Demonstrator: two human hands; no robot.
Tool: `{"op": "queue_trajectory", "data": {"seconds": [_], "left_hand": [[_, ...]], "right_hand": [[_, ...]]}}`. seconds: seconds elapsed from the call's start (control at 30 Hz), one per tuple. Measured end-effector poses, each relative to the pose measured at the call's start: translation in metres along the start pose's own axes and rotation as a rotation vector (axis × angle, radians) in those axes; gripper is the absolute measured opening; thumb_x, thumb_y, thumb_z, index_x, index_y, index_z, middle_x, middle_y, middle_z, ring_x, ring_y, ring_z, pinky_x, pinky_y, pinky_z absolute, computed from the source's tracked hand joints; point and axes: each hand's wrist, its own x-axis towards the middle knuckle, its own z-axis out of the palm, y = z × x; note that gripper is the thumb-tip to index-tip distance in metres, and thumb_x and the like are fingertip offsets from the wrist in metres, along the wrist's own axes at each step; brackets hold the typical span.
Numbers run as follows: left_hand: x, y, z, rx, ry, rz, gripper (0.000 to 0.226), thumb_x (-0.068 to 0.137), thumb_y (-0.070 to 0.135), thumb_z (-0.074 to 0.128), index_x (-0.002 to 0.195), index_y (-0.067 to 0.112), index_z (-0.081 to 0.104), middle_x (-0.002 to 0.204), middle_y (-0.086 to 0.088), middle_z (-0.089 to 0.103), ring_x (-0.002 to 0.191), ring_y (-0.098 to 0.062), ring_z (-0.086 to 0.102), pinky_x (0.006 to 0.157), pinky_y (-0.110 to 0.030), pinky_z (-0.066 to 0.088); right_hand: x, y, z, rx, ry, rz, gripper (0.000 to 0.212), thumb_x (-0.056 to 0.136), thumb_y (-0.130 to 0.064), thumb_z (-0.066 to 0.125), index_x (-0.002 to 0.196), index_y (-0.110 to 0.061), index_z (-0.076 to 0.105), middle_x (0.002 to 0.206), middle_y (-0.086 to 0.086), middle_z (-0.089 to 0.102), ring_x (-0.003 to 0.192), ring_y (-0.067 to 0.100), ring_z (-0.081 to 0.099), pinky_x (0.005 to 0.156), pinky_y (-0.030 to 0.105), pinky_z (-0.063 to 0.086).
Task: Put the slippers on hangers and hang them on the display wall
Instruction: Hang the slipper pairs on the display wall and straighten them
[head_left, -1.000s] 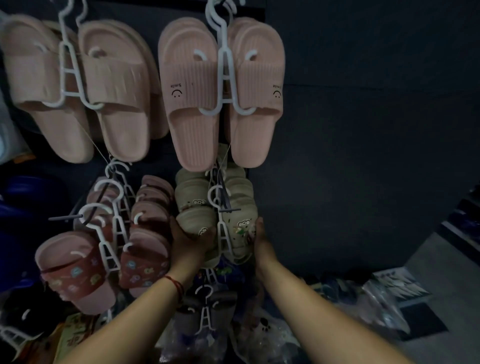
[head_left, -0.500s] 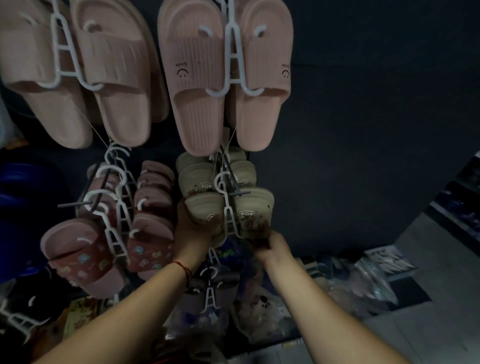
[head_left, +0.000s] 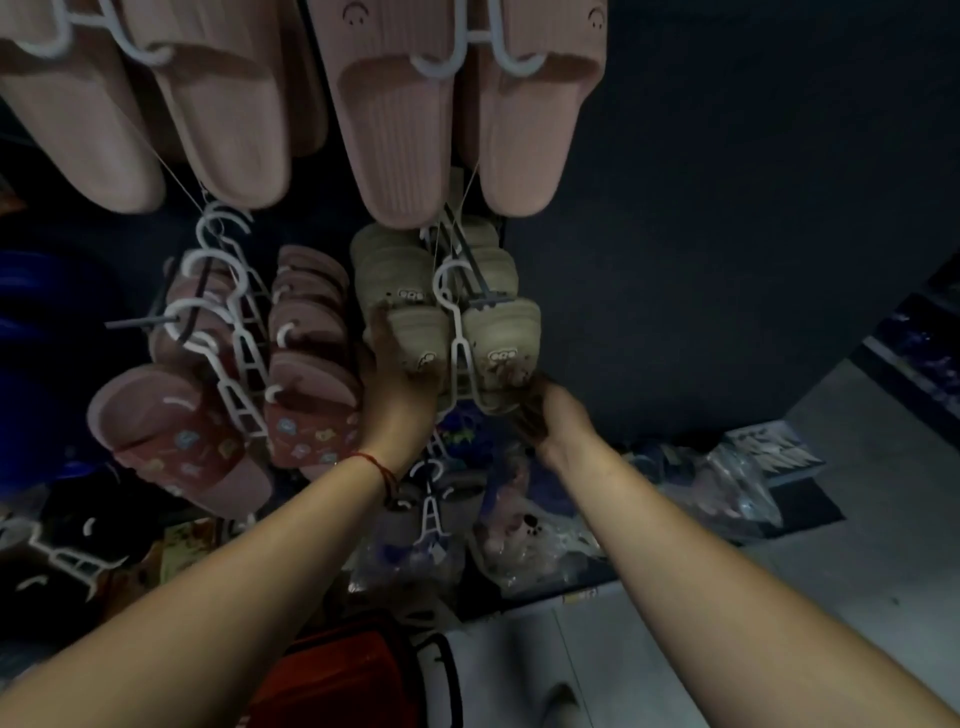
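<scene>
While hooked, beige slippers (head_left: 457, 338) fill both hands' grip

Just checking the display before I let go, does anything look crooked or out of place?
The front beige pair sits uneven: its right slipper hangs higher than its left slipper, with both hands at it.

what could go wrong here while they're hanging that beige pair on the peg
The white hanger hook sits near the tip of the peg, so it may slip off. The left hand and right hand hold only the beige slippers, which might slide off the hanger. The pink pairs hang close and could get bumped.
</scene>
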Motion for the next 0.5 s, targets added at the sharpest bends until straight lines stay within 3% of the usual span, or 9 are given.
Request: {"op": "queue_trajectory", "data": {"seconds": [0.03, 0.07, 0.17, 0.23, 0.33, 0.4, 0.5], "left_hand": [[-0.005, 0.004, -0.002, 0.028, -0.027, 0.025, 0.084, 0.099, 0.026, 0.06, 0.162, 0.02, 0.005, 0.163, -0.019, 0.02, 0.145, -0.028, 0.028, 0.11, -0.006, 0.018], [-0.01, 0.008, -0.006, 0.066, -0.055, 0.06, 0.082, 0.1, 0.024, 0.057, 0.162, 0.022, 0.004, 0.165, -0.02, 0.011, 0.151, -0.029, 0.019, 0.113, -0.007, 0.012], [-0.032, 0.022, -0.02, 0.189, -0.129, 0.169, 0.083, 0.098, 0.024, 0.057, 0.162, 0.033, 0.004, 0.169, -0.01, -0.007, 0.156, -0.026, -0.003, 0.125, -0.037, 0.018], [-0.051, 0.033, -0.026, 0.259, -0.175, 0.244, 0.079, 0.097, 0.025, 0.06, 0.161, 0.03, 0.014, 0.168, -0.012, 0.007, 0.155, -0.026, 0.008, 0.122, -0.042, 0.028], [-0.079, 0.046, -0.032, 0.355, -0.254, 0.232, 0.068, 0.096, 0.033, 0.062, 0.157, 0.027, 0.032, 0.165, -0.008, 0.025, 0.152, -0.023, 0.023, 0.117, -0.035, 0.031], [-0.097, 0.044, -0.033, 0.437, -0.305, 0.204, 0.066, 0.097, 0.037, 0.062, 0.156, 0.028, 0.034, 0.164, -0.004, 0.029, 0.148, -0.022, 0.029, 0.113, -0.033, 0.035], [-0.123, 0.025, -0.034, 0.556, -0.391, 0.121, 0.066, 0.098, 0.042, 0.059, 0.157, 0.029, 0.032, 0.162, -0.002, 0.031, 0.14, -0.022, 0.042, 0.103, -0.033, 0.043]], "right_hand": [[-0.005, 0.001, -0.003, -0.056, -0.006, -0.028, 0.015, 0.1, -0.025, 0.055, 0.095, -0.021, 0.068, 0.084, 0.001, 0.069, 0.076, 0.017, 0.064, 0.061, 0.029, 0.049], [-0.01, 0.002, -0.006, -0.107, -0.012, -0.06, 0.015, 0.101, -0.025, 0.053, 0.095, -0.023, 0.067, 0.086, 0.0, 0.069, 0.079, 0.017, 0.065, 0.064, 0.029, 0.051], [-0.027, 0.005, -0.017, -0.3, -0.066, -0.186, 0.021, 0.098, -0.03, 0.054, 0.112, -0.023, 0.067, 0.113, 0.002, 0.07, 0.106, 0.023, 0.065, 0.097, 0.043, 0.054], [-0.04, 0.006, -0.028, -0.454, -0.083, -0.275, 0.026, 0.1, -0.032, 0.054, 0.121, -0.023, 0.065, 0.124, -0.002, 0.066, 0.116, 0.021, 0.061, 0.105, 0.044, 0.048], [-0.058, 0.007, -0.048, -0.672, -0.153, -0.408, 0.031, 0.103, -0.025, 0.052, 0.134, -0.023, 0.057, 0.12, -0.009, 0.057, 0.12, 0.015, 0.054, 0.098, 0.029, 0.042], [-0.06, 0.011, -0.061, -0.872, -0.202, -0.466, 0.045, 0.102, -0.027, 0.053, 0.147, -0.019, 0.047, 0.134, -0.002, 0.056, 0.129, 0.019, 0.05, 0.096, 0.024, 0.037], [-0.059, 0.026, -0.081, -1.128, -0.276, -0.5, 0.061, 0.101, -0.035, 0.053, 0.156, -0.02, 0.031, 0.156, 0.003, 0.038, 0.14, 0.022, 0.04, 0.103, 0.025, 0.034]]}}
